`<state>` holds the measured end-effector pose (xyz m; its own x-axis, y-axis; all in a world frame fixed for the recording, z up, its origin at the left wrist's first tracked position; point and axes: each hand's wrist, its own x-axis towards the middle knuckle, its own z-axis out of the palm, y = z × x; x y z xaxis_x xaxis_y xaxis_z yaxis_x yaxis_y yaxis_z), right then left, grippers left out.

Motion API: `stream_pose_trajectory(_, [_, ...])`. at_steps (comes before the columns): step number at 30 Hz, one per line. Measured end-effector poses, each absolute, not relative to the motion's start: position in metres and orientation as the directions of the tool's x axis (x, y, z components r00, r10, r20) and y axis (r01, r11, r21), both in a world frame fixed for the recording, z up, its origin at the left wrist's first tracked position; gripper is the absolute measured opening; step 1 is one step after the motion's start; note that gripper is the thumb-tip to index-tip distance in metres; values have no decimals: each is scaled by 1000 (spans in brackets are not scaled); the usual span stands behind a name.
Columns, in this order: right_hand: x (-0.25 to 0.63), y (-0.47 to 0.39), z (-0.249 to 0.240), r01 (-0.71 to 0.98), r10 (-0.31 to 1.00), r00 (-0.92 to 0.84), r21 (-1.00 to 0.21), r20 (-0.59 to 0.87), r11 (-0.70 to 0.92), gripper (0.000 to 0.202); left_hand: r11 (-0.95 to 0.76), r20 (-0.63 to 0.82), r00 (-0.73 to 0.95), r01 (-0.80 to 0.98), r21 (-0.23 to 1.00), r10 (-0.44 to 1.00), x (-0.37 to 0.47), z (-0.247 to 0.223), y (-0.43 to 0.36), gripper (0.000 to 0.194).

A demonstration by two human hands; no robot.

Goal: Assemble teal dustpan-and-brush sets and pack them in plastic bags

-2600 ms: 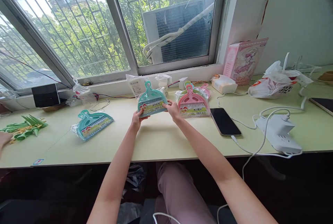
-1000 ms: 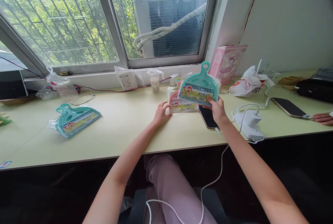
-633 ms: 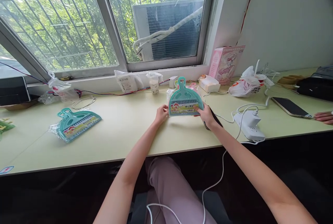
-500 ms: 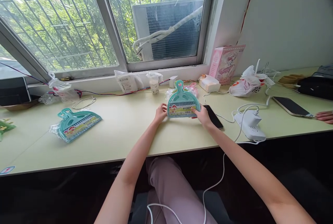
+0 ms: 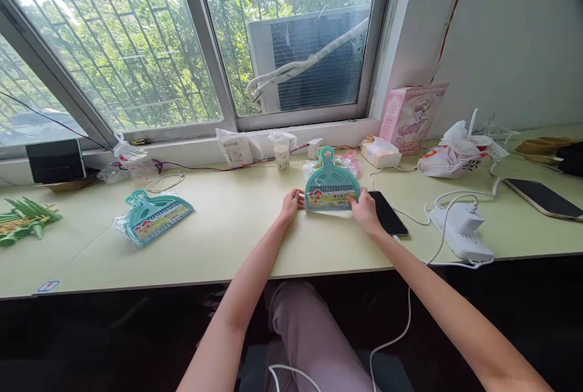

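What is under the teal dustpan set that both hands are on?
Under the teal set, pink plastic pokes out at its far right edge, so at least one pink set lies beneath. The rest is covered, so I cannot count them. The left hand and right hand touch its near corners.

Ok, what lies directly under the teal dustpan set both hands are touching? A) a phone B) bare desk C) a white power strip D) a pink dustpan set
D: pink plastic of another set pokes out behind the teal dustpan set, which left hand and right hand flank.
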<state>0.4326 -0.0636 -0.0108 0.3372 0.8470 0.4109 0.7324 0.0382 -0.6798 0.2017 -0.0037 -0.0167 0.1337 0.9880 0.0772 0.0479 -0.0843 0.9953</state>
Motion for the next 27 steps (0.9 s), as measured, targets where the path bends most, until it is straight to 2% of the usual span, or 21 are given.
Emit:
stream_pose_trajectory(3, [435,-56,-14,725,854,379,-687,356,-36,39,-112,105,157,35,993,982,201,-17,-8,53])
stream_pose_trajectory(6, [436,-51,-16,749,866,374,-659,332,-71,40,-245,194,283,156,957,939,200,-23,-13,85])
stream_pose_trajectory(8, [436,-52,-17,774,858,385,-625,340,-100,43,-337,243,350,237,911,904,200,-27,-15,95])
stream_pose_trajectory(11, [431,-59,-14,849,809,351,-526,471,-62,51,-409,302,343,303,861,890,201,-33,-13,84])
stream_pose_trajectory(14, [414,-66,-11,933,739,128,-333,661,137,60,-412,313,311,339,846,898,202,-34,-10,73])
stream_pose_trajectory(16, [396,-64,-12,931,718,-52,-226,694,286,61,-410,312,303,352,841,900,202,-35,-8,73])
stream_pose_trajectory(17, [386,-60,-13,917,712,-111,-205,693,342,59,-413,316,299,357,838,900,202,-34,-8,73])
stream_pose_trajectory(19, [369,-47,-19,888,727,-144,-236,671,394,55,-419,324,291,374,828,900,202,-34,-8,73])
stream_pose_trajectory(22, [355,-19,-29,880,743,-119,-276,658,385,54,-420,324,282,418,806,903,200,-33,-10,70])
stream_pose_trajectory(27, [360,20,-40,905,708,-175,-170,684,389,57,-400,356,187,504,766,916,197,-36,-10,63])
